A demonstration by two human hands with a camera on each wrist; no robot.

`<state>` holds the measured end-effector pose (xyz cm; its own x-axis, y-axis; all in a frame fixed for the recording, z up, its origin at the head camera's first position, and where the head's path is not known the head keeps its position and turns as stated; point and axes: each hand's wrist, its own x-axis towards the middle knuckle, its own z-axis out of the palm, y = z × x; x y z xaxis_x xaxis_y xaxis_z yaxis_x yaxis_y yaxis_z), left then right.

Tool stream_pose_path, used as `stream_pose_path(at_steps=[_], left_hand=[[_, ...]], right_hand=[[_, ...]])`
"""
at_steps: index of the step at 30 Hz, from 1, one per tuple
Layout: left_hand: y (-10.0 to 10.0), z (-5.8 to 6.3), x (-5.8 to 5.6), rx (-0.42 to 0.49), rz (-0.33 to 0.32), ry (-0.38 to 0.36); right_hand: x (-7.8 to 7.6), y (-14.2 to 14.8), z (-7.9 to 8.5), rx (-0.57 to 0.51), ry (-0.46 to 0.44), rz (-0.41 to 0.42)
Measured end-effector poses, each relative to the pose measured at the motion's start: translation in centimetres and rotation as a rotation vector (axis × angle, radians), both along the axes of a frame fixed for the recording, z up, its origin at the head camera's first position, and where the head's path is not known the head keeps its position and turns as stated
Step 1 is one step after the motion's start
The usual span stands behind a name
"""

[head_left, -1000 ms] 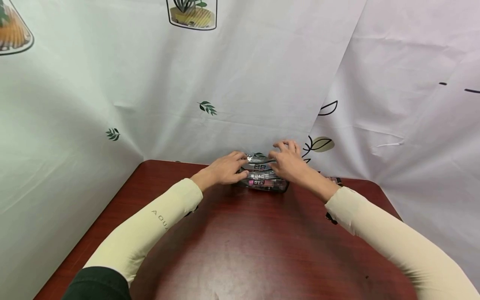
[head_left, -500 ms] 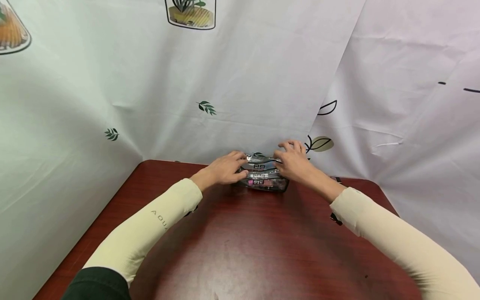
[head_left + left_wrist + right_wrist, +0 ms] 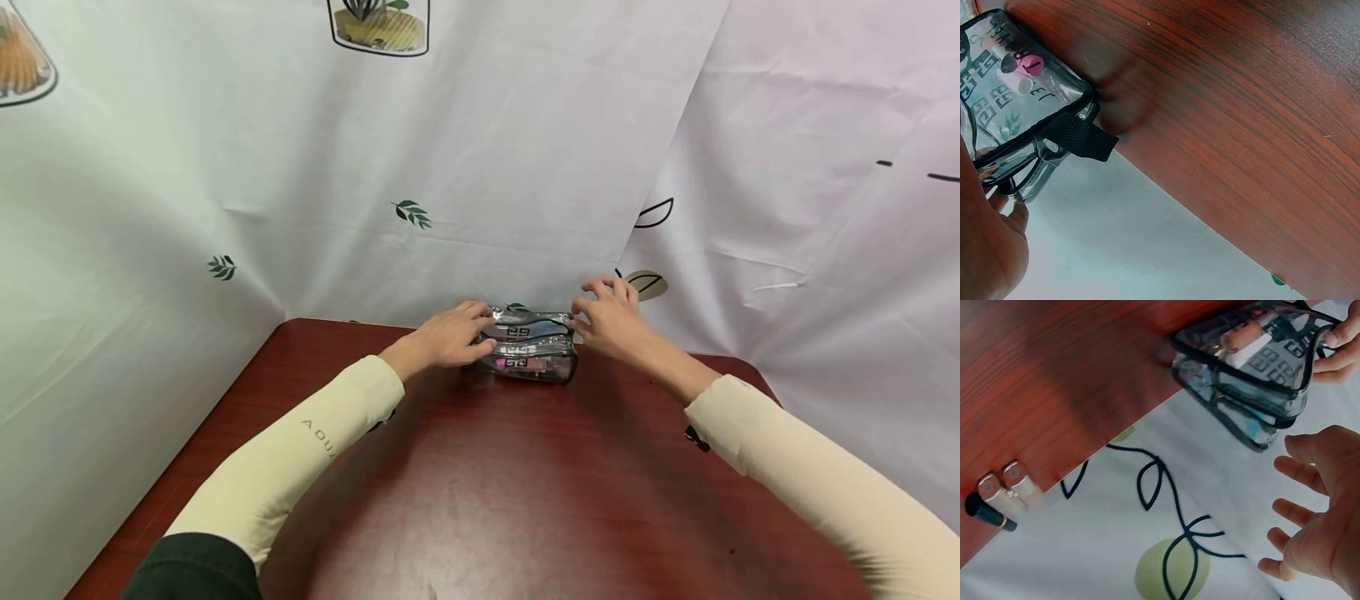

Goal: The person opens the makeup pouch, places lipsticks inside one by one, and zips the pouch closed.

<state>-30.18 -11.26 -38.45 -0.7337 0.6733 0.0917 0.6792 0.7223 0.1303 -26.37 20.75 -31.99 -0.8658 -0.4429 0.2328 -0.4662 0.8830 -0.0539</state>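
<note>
A clear cosmetic bag (image 3: 536, 367) with black trim and a black square pattern stands near the table's back edge. Pink and white tubes (image 3: 1030, 65) show through its wall in the left wrist view. My left hand (image 3: 446, 336) grips the bag's upper left end between thumb and fingers; part of that grip is hidden in the left wrist view. Just off the bag's right end is my right hand (image 3: 611, 321). Seen from the right wrist, its fingers are spread and loosely bent, with nothing between them. A black strap tab (image 3: 1082, 136) sticks out from the bag's side.
Several small cosmetics lie at the table's back edge in the right wrist view: a dark tube (image 3: 988, 512) and pale items with rosy ends (image 3: 1019, 478). A white printed cloth (image 3: 525, 167) hangs right behind the brown table (image 3: 480, 467).
My right hand has moved rightward along the top of the bag and off its right end, uncovering more of it. The left hand has stayed in place on the bag.
</note>
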Motion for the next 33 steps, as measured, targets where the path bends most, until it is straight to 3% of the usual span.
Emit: stream_pose_path(at_steps=[2, 3, 4, 5, 8, 9, 10, 12, 13, 15, 16, 17, 19, 20, 24, 28, 33], left_hand=[[0.0, 0.0, -0.2, 0.013, -0.008, -0.007], [-0.4, -1.0, -1.1, 0.028, -0.023, 0.004], [-0.4, -1.0, -1.1, 0.027, -0.023, 0.004], [-0.1, 0.1, -0.1, 0.017, -0.009, -0.008], [0.1, 0.2, 0.0, 0.001, 0.006, -0.009], [-0.1, -0.9, -1.0, 0.021, 0.003, -0.002], [0.2, 0.1, -0.1, 0.004, 0.017, -0.012], [-0.4, -2.3, -2.6, 0.006, -0.006, 0.018], [-0.4, -2.3, -2.4, 0.003, -0.013, 0.033], [-0.8, -3.9, -4.0, 0.021, -0.035, 0.046], [-0.6, -3.1, -3.4, -0.004, -0.03, 0.042], [-0.7, -3.4, -3.8, 0.006, -0.032, 0.047], [-0.3, -1.5, -1.8, 0.006, -0.015, 0.02], [-0.3, -1.6, -2.1, 0.017, -0.013, 0.006], [0.0, 0.5, 0.0, 0.007, 0.0, -0.016], [0.1, 0.9, 0.5, -0.005, 0.002, -0.011], [0.1, 0.4, -0.1, 0.01, 0.002, -0.022]], right_hand=[[0.0, 0.6, 0.0, 0.003, 0.003, -0.017], [0.0, 0.9, -0.1, 0.006, 0.007, -0.023], [0.0, 1.2, -0.1, 0.007, 0.006, -0.031], [0.0, 1.5, -0.1, 0.005, 0.006, -0.036], [0.0, 2.3, -0.2, -0.001, 0.003, -0.042], [0.0, 2.6, -0.2, -0.005, 0.005, -0.042], [0.0, 2.9, -0.1, -0.006, 0.002, -0.042], [0.1, 3.4, -0.1, -0.003, -0.005, -0.052], [0.2, 3.6, 0.0, -0.005, -0.008, -0.059], [0.3, 4.0, 0.0, -0.003, -0.016, -0.071], [0.3, 4.2, 0.0, 0.0, -0.025, -0.08], [0.4, 4.3, 0.0, 0.0, -0.027, -0.086], [0.4, 4.5, 0.0, 0.0, -0.033, -0.091], [0.5, 4.6, 0.0, -0.001, -0.035, -0.092], [0.6, 5.1, -0.1, -0.004, -0.051, -0.103], [0.6, 6.0, -0.6, 0.002, -0.073, -0.123], [0.5, 7.4, -1.2, -0.002, -0.077, -0.148]])
